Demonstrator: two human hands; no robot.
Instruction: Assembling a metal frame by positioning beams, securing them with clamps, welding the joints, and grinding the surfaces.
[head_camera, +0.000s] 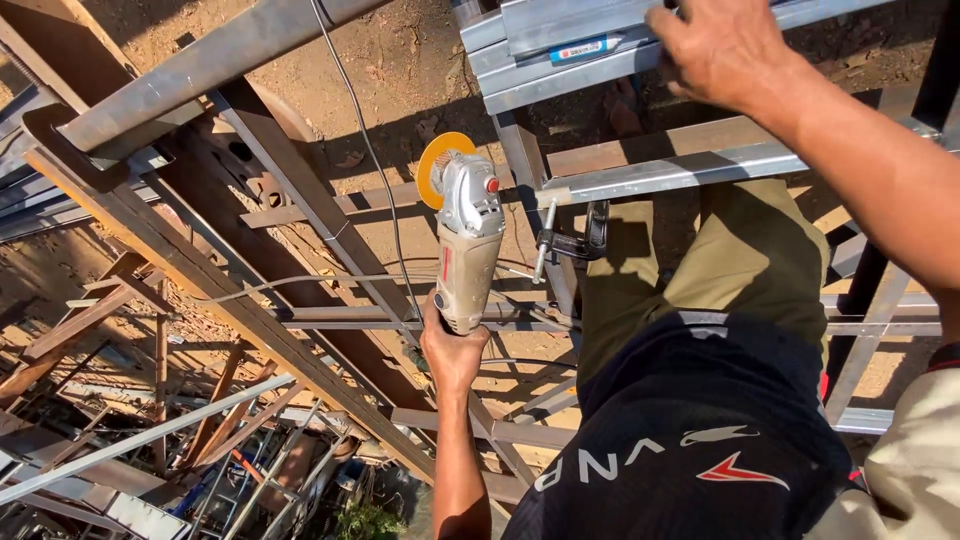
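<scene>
Hands: right hand (722, 45), fingertips cut off by frame top, rests flat on stacked steel channels (560, 40). Left hand (453, 350) closed round angle grinder (466, 240) body, disc up, approx. beside clamp (572, 243).

Dry brown dirt ground (420, 70) below, sunlit, crossed by shadows. A rusty welded steel frame of beams and angle bars (250, 310) stands over it. Bright galvanized steel channels (560, 40) lie stacked on the frame's top rail; a black clamp (580, 240) grips a crossbar.
</scene>
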